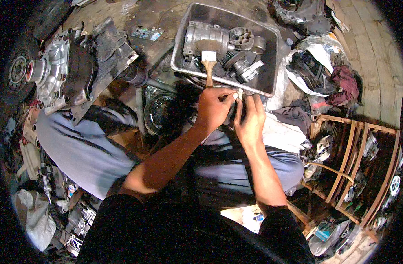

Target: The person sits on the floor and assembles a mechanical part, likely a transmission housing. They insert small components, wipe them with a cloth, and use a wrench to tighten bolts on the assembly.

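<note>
Both my hands meet just off the near rim of a grey metal tray (pixel 177 69). The fingertips of my left hand (pixel 214 107) and my right hand (pixel 250 118) are closed together around a small whitish piece (pixel 239 95), too small to identify. A paintbrush (pixel 209 64) with a pale ferrule lies across the tray's near rim. Its wooden handle runs down to my left hand; I cannot tell whether it touches. Inside the tray sit a cylindrical metal housing (pixel 203 37), a round casting (pixel 241 38) and a smaller machined part (pixel 249 70).
A large metal casing (pixel 56 70) stands at the left beside a wheel (pixel 17 68). Wooden crate slats (pixel 349 163) hold parts at the right. A white bag (pixel 318 53) and dark red cloth (pixel 344 83) lie beyond. A dark round pan (pixel 159 110) sits nearby.
</note>
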`<move>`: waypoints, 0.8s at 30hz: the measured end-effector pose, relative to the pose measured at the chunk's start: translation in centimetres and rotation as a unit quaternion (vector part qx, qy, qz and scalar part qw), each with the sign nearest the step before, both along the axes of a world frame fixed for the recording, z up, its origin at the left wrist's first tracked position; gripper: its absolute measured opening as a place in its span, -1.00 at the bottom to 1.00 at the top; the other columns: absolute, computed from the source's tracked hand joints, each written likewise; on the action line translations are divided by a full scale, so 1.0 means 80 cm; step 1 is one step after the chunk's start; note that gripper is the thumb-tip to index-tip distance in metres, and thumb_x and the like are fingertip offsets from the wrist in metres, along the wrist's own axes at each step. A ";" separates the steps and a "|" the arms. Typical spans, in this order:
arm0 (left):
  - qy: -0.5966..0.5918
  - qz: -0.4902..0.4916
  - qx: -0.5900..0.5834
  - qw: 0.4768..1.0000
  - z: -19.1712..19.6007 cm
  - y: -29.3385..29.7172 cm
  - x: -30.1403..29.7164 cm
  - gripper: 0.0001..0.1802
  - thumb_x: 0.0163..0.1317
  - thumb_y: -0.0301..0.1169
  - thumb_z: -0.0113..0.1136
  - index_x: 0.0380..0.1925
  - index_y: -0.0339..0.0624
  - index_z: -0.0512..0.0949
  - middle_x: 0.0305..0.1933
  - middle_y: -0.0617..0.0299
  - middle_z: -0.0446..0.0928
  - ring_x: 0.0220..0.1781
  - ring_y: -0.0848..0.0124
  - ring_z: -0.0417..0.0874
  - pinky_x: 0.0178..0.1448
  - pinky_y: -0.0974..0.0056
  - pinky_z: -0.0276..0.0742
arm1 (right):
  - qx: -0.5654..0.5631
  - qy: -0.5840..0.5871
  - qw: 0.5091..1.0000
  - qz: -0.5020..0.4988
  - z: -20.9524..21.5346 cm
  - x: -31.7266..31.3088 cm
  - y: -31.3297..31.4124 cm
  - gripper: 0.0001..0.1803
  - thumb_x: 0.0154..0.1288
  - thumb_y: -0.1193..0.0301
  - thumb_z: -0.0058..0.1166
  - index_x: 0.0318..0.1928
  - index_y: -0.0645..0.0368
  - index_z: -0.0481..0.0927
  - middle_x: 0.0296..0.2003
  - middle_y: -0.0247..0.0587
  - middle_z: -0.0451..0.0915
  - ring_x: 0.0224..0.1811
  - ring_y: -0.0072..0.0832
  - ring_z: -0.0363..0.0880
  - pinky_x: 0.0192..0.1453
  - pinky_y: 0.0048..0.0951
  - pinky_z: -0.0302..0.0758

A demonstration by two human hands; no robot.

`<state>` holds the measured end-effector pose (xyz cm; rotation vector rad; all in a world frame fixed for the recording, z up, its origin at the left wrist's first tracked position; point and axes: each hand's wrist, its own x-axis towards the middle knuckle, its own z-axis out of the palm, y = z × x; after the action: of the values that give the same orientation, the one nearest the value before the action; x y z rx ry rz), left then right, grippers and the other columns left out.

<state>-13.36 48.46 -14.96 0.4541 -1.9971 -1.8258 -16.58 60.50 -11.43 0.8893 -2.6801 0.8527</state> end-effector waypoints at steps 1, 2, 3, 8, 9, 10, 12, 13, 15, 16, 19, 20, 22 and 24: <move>0.006 0.009 -0.009 1.000 -0.002 -0.001 0.000 -0.87 0.15 -0.53 0.29 -0.31 -0.34 0.70 -0.33 -0.04 0.71 -0.30 0.24 0.77 -0.19 0.27 0.62 | 0.000 0.007 1.000 0.007 0.001 0.000 -0.001 -0.91 0.23 0.58 0.13 -0.29 0.35 0.50 -0.31 0.23 0.49 -0.29 0.16 0.52 -0.20 0.02 0.47; -0.013 0.002 0.002 1.000 -0.004 -0.001 0.001 -0.87 0.16 -0.51 0.30 -0.30 -0.32 0.71 -0.30 -0.03 0.72 -0.27 0.25 0.77 -0.15 0.27 0.62 | 0.007 0.002 1.000 0.000 0.002 0.000 -0.002 -0.91 0.23 0.58 0.13 -0.29 0.35 0.50 -0.30 0.23 0.48 -0.28 0.17 0.52 -0.20 0.02 0.47; -0.031 -0.007 0.014 0.999 -0.001 -0.002 0.001 -0.86 0.17 -0.49 0.32 -0.28 -0.30 0.72 -0.27 -0.01 0.72 -0.24 0.26 0.77 -0.10 0.27 0.62 | 0.014 -0.004 1.000 -0.009 0.003 0.001 -0.002 -0.90 0.23 0.59 0.14 -0.29 0.35 0.50 -0.30 0.23 0.48 -0.28 0.17 0.52 -0.20 0.02 0.47; -0.050 -0.019 0.010 0.999 0.008 -0.005 0.000 -0.86 0.16 -0.47 0.35 -0.29 -0.28 0.73 -0.26 0.02 0.73 -0.23 0.30 0.77 -0.09 0.28 0.61 | 0.026 -0.006 1.000 -0.016 -0.003 0.000 0.003 -0.89 0.23 0.59 0.13 -0.26 0.35 0.49 -0.28 0.24 0.46 -0.27 0.18 0.52 -0.20 0.03 0.47; -0.054 -0.014 0.007 0.998 0.009 -0.003 0.001 -0.86 0.16 -0.47 0.35 -0.30 -0.28 0.73 -0.26 0.03 0.73 -0.23 0.31 0.77 -0.09 0.28 0.61 | 0.028 -0.009 0.999 -0.018 -0.002 0.000 0.003 -0.89 0.23 0.59 0.13 -0.26 0.35 0.49 -0.28 0.24 0.46 -0.27 0.19 0.52 -0.20 0.03 0.47; -0.059 -0.008 0.005 0.998 0.010 -0.001 0.000 -0.86 0.15 -0.47 0.36 -0.30 -0.29 0.72 -0.27 0.03 0.73 -0.23 0.32 0.76 -0.10 0.28 0.61 | 0.031 -0.013 0.999 -0.020 -0.001 0.001 0.002 -0.89 0.23 0.59 0.12 -0.25 0.35 0.48 -0.27 0.25 0.46 -0.27 0.19 0.51 -0.20 0.03 0.47; -0.013 0.007 0.033 0.999 0.006 0.006 -0.001 -0.86 0.14 -0.47 0.37 -0.31 -0.30 0.72 -0.34 0.02 0.72 -0.32 0.33 0.76 -0.18 0.29 0.61 | 0.021 -0.011 0.999 -0.035 0.003 0.002 0.000 -0.89 0.24 0.58 0.12 -0.25 0.34 0.48 -0.27 0.24 0.46 -0.26 0.19 0.51 -0.18 0.03 0.47; 0.010 0.015 0.048 0.999 0.002 0.008 -0.001 -0.86 0.13 -0.47 0.38 -0.32 -0.31 0.71 -0.38 0.02 0.72 -0.36 0.33 0.76 -0.23 0.30 0.60 | 0.016 -0.010 0.999 -0.043 0.005 0.002 -0.001 -0.89 0.24 0.57 0.12 -0.25 0.34 0.48 -0.26 0.24 0.46 -0.25 0.19 0.51 -0.18 0.03 0.47; 0.004 0.004 0.060 0.998 -0.004 0.009 -0.003 -0.83 0.13 -0.46 0.39 -0.29 -0.31 0.72 -0.36 0.03 0.72 -0.35 0.35 0.76 -0.22 0.31 0.60 | 0.009 -0.009 0.999 -0.036 0.006 0.000 0.000 -0.89 0.24 0.57 0.11 -0.25 0.34 0.49 -0.26 0.24 0.47 -0.23 0.19 0.51 -0.16 0.04 0.47; 0.002 -0.002 0.066 0.998 -0.006 0.010 -0.003 -0.82 0.13 -0.46 0.40 -0.27 -0.30 0.72 -0.36 0.03 0.73 -0.35 0.36 0.76 -0.22 0.31 0.60 | 0.005 -0.008 0.999 -0.032 0.007 0.000 0.001 -0.89 0.24 0.57 0.11 -0.24 0.35 0.49 -0.26 0.23 0.47 -0.22 0.19 0.51 -0.15 0.04 0.47; -0.035 -0.028 0.093 0.995 -0.009 0.003 -0.002 -0.80 0.12 -0.45 0.40 -0.26 -0.30 0.73 -0.33 0.03 0.73 -0.35 0.37 0.76 -0.22 0.31 0.60 | 0.035 -0.029 0.999 -0.024 0.000 0.001 0.005 -0.87 0.24 0.58 0.11 -0.22 0.35 0.50 -0.25 0.22 0.48 -0.21 0.18 0.51 -0.12 0.04 0.46; -0.046 -0.035 0.084 0.995 -0.009 0.000 -0.001 -0.80 0.14 -0.44 0.39 -0.25 -0.30 0.73 -0.29 0.03 0.73 -0.29 0.35 0.76 -0.16 0.30 0.60 | 0.026 -0.027 0.999 -0.020 0.000 0.001 0.004 -0.87 0.24 0.58 0.12 -0.23 0.35 0.50 -0.24 0.23 0.48 -0.20 0.18 0.51 -0.12 0.03 0.47; -0.069 -0.048 0.066 0.994 0.001 -0.007 0.002 -0.79 0.17 -0.42 0.36 -0.22 -0.29 0.73 -0.22 0.02 0.74 -0.19 0.31 0.76 -0.04 0.29 0.60 | 0.007 -0.024 1.000 -0.012 0.002 0.003 0.002 -0.87 0.23 0.58 0.12 -0.23 0.36 0.50 -0.23 0.23 0.48 -0.20 0.18 0.52 -0.11 0.02 0.47; -0.052 -0.026 0.043 0.997 0.003 -0.004 0.002 -0.80 0.15 -0.41 0.37 -0.26 -0.29 0.74 -0.24 0.02 0.74 -0.21 0.29 0.76 -0.06 0.29 0.60 | 0.010 -0.019 1.000 -0.017 0.003 0.003 0.002 -0.87 0.23 0.58 0.14 -0.24 0.36 0.50 -0.22 0.24 0.49 -0.19 0.18 0.52 -0.10 0.01 0.49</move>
<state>-13.21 48.11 -14.75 0.5378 -2.0223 -1.9641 -16.33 60.63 -11.21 0.8387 -2.7333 0.8447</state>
